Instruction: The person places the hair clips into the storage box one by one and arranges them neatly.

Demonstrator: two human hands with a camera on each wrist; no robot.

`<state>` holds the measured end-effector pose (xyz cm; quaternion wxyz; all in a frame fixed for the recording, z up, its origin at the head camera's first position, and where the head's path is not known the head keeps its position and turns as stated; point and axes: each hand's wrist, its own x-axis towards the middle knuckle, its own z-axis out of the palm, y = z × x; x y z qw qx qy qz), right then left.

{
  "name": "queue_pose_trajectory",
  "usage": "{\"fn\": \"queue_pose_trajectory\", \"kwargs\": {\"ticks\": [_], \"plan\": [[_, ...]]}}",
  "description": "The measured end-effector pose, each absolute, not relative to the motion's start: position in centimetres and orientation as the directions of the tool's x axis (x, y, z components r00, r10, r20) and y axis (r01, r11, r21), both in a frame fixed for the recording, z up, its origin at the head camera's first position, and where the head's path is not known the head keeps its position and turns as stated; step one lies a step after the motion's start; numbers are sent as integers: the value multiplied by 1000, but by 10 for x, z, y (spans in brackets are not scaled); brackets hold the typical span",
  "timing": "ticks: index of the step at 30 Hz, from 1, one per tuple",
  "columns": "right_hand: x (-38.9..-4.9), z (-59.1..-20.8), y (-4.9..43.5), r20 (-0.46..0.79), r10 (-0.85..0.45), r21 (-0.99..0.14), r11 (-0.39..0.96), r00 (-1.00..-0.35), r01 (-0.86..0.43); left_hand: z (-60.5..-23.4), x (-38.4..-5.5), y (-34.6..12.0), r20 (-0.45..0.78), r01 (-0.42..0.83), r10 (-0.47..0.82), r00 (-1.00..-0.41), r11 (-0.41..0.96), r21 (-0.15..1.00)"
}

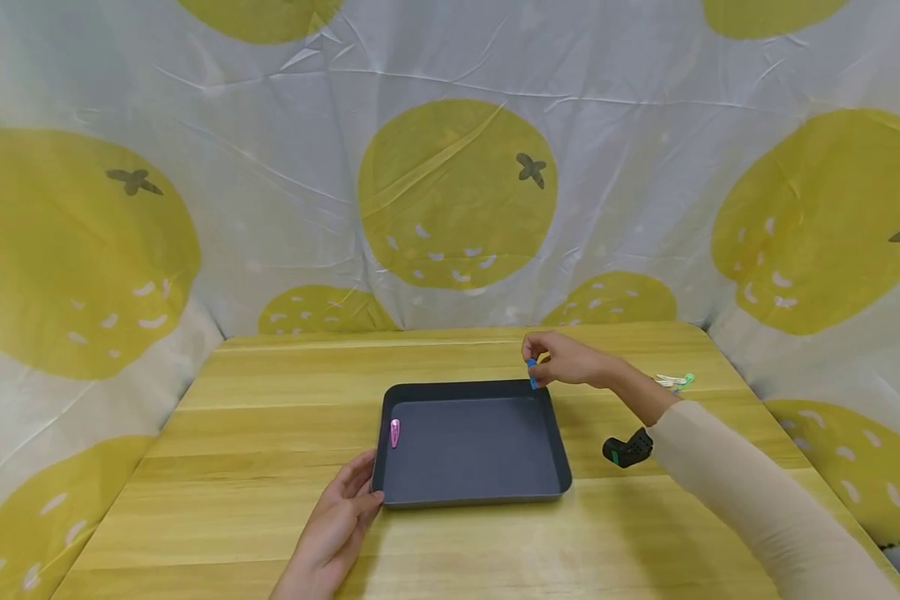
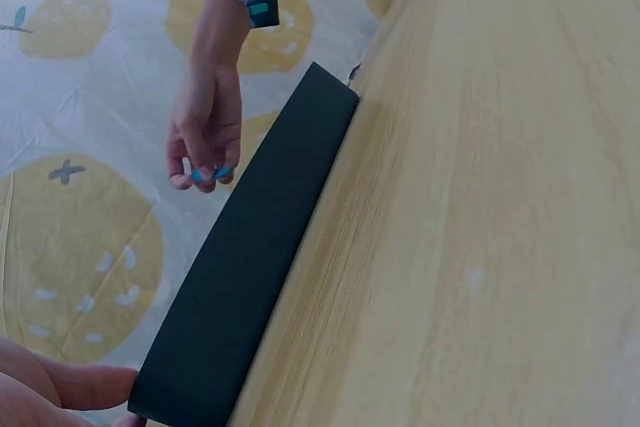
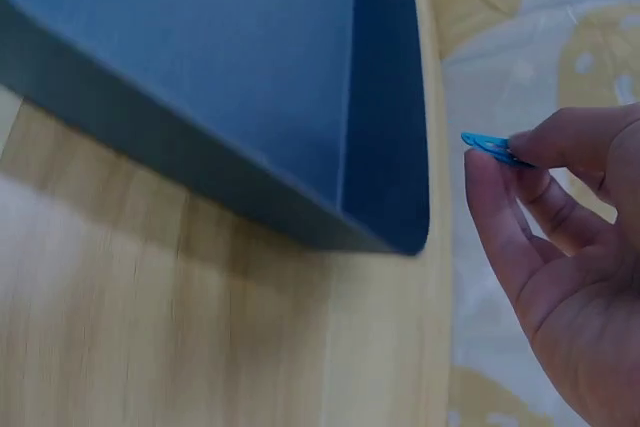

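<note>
Between thumb and fingers, my right hand (image 1: pixel 570 360) pinches a blue snap hair clip (image 3: pixel 490 147) above the far right corner of a dark grey baking tray (image 1: pixel 472 454). The clip is held clear of the tray's rim in the right wrist view. At the tray's near left corner my left hand (image 1: pixel 337 517) grips the side, thumb at the front and fingers along the left wall. Inside the tray, a pink snap hair clip (image 1: pixel 395 433) lies by the left wall. The left wrist view shows the tray wall (image 2: pixel 250 257) with the left thumb against its corner.
Several more hair clips, white and green (image 1: pixel 675 381), lie on the wooden table (image 1: pixel 270 400) at the right, beyond the right forearm. A black device (image 1: pixel 627 448) sits at the right sleeve cuff. A lemon-patterned curtain (image 1: pixel 450 50) hangs behind and beside the table.
</note>
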<state>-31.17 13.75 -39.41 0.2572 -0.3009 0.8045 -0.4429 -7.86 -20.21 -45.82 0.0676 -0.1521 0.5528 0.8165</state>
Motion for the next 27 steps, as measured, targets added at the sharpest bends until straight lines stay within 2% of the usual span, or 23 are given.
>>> {"fn": "queue_pose_trajectory", "kwargs": {"ticks": [8, 19, 27], "plan": [[-304, -395, 99, -122, -757, -853, 410, -642, -322, -457, -78, -201, -297, -263, -68, -952, -314, 912], [-296, -399, 55, -151, -801, -850, 405, -580, -337, -456, -78, -197, -269, -247, -121, -956, -172, 954], [-288, -401, 23, -163, -825, -862, 386, -542, -329, -456, -79, -199, -288, -271, -122, -950, -141, 952]]}}
